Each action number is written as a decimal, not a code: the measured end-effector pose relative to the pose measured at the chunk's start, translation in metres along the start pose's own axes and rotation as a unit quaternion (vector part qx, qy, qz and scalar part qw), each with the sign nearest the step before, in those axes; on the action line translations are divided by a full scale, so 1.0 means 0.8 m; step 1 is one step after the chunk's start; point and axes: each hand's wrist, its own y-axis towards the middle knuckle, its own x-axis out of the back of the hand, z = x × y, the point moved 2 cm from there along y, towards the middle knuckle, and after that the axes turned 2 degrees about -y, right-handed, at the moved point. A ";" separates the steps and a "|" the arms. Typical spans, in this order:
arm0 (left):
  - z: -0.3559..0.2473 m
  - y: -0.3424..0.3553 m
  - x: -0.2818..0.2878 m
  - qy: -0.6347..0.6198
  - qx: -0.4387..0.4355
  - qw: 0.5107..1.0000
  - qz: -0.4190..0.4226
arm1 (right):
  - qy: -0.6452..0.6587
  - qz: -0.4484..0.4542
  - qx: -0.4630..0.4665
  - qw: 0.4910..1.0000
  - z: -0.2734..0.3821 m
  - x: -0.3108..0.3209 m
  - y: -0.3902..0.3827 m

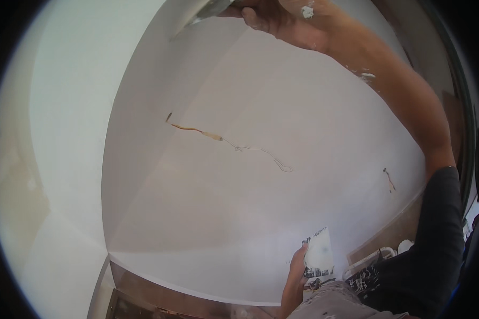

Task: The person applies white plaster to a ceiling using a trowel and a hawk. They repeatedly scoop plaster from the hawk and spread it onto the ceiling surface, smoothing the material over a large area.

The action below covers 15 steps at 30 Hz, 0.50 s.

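Note:
My right hand (263, 16) is raised at the top of the view, its fingers closed around a wide-bladed putty knife (207, 11). The blade lies close to the large pale plastered surface (239, 95); whether it touches cannot be told. White paste spots my right wrist and forearm. Low in the view, my left hand (297, 268) grips the left edge of a flat plate (319, 252) smeared with white paste and dark marks. The plate's handle, if any, is hidden.
A yellowish wire (197, 130) with a thin looped end sticks out of the pale surface, and a shorter wire (390, 181) shows at the right. A white wall (69, 133) curves along the left, with a beige patch (21, 175). Brown edging (159, 290) runs along the bottom.

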 end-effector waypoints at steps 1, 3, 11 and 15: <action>-0.005 0.003 0.007 0.013 -0.009 1.000 0.018 | -0.006 -0.001 0.005 1.000 0.011 -0.020 -0.011; -0.015 0.002 0.016 0.030 -0.026 0.998 0.053 | -0.012 -0.006 0.009 1.000 0.016 -0.060 -0.033; -0.060 -0.024 -0.033 0.087 -0.085 0.973 0.198 | -0.065 -0.064 0.056 0.994 0.082 -0.147 -0.126; -0.074 -0.047 -0.056 0.085 -0.105 0.964 0.227 | -0.119 -0.143 0.079 0.979 0.086 -0.169 -0.194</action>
